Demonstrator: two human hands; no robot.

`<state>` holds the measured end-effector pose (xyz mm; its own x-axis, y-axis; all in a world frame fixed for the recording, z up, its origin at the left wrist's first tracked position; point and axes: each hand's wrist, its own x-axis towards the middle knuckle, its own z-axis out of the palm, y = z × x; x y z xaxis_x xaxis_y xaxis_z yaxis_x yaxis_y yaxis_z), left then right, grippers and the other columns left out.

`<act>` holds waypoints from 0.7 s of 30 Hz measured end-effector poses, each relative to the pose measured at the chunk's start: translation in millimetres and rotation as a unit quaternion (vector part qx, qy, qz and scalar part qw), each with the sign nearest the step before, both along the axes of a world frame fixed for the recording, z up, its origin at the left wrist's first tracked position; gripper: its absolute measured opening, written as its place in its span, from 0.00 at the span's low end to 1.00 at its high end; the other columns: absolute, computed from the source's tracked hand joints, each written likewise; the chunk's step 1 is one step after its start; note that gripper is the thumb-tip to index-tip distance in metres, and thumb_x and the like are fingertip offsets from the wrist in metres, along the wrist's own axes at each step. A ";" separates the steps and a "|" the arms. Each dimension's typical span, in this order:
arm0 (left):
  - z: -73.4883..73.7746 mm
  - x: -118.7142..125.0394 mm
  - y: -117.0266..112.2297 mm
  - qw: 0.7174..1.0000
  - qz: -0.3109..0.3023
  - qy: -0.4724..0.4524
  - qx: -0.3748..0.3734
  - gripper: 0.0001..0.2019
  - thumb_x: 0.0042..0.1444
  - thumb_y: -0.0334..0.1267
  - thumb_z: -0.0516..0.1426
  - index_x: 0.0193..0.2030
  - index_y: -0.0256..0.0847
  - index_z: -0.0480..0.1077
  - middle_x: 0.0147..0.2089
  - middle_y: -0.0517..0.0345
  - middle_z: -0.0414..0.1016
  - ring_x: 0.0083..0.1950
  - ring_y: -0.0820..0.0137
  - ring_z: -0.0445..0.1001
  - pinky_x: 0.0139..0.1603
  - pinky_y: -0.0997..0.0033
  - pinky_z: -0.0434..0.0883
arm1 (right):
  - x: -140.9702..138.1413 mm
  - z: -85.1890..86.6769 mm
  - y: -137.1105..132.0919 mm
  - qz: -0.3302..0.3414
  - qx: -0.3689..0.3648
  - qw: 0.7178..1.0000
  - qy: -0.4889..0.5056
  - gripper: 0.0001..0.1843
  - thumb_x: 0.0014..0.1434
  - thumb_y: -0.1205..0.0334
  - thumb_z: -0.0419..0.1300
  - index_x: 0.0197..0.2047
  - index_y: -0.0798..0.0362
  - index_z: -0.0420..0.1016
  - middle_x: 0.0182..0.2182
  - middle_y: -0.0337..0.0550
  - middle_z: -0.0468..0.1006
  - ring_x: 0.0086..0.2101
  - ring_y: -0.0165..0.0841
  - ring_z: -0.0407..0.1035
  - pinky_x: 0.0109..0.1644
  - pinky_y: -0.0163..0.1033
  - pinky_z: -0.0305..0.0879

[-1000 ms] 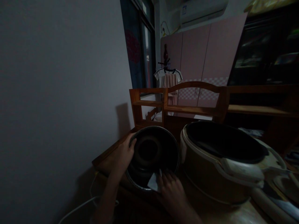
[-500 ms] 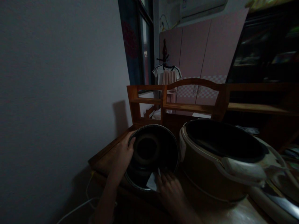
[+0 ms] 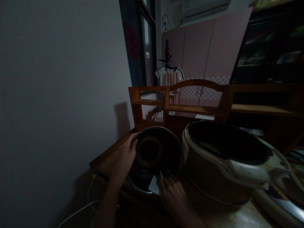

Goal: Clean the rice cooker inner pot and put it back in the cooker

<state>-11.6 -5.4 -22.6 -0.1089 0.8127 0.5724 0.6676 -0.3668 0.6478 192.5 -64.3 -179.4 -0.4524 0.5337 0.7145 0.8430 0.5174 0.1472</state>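
Observation:
A dark round inner pot (image 3: 163,145) is tilted on the wooden desk, its open mouth facing me. My left hand (image 3: 127,153) grips its left rim, thumb over the edge on the inside. At the lower right of the pot, my right hand (image 3: 172,190) is closed on a white wipe (image 3: 154,185), which lies against the inside near the front rim. The right fingertips are partly lost in the dark interior. Beside the pot, on the right, stands a large cooker body (image 3: 211,177) with its dark cavity open at the top.
The wooden desk (image 3: 111,156) has a raised shelf frame (image 3: 197,109) along its back. A pale wall (image 3: 71,95) runs close on the left. A white cable (image 3: 80,209) hangs at lower left. A shiny lid-like object (image 3: 282,202) lies at the right.
Almost nothing differs. Both hands, the wipe and the inner pot hold nearly the same places, with only a very slight shift of the view.

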 end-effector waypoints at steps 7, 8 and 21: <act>-2.9 -0.1 2.7 1.000 0.019 0.004 0.002 0.14 0.64 0.39 0.49 0.54 0.47 0.69 0.53 0.55 0.77 0.53 0.64 0.75 0.57 0.61 0.69 | -3.6 -9.9 3.4 -0.012 -0.023 1.000 0.003 0.22 0.51 0.70 0.66 0.51 0.58 0.77 0.47 0.55 0.80 0.48 0.43 0.74 0.54 0.45 0.64; -2.8 0.6 1.9 1.000 0.024 0.009 0.002 0.14 0.64 0.39 0.49 0.54 0.47 0.69 0.52 0.56 0.77 0.53 0.63 0.75 0.56 0.61 0.69 | -4.5 -10.2 2.9 -0.011 -0.029 1.000 0.000 0.21 0.51 0.70 0.66 0.51 0.58 0.77 0.47 0.56 0.80 0.48 0.43 0.74 0.54 0.46 0.65; -6.9 -1.1 -0.5 0.999 0.039 0.019 0.003 0.15 0.65 0.40 0.49 0.55 0.47 0.69 0.52 0.55 0.77 0.53 0.62 0.76 0.55 0.60 0.70 | -29.3 29.4 -13.1 0.067 -0.258 0.964 -0.011 0.31 0.60 0.58 0.61 0.64 0.64 0.65 0.56 0.61 0.73 0.55 0.46 0.69 0.61 0.47 0.64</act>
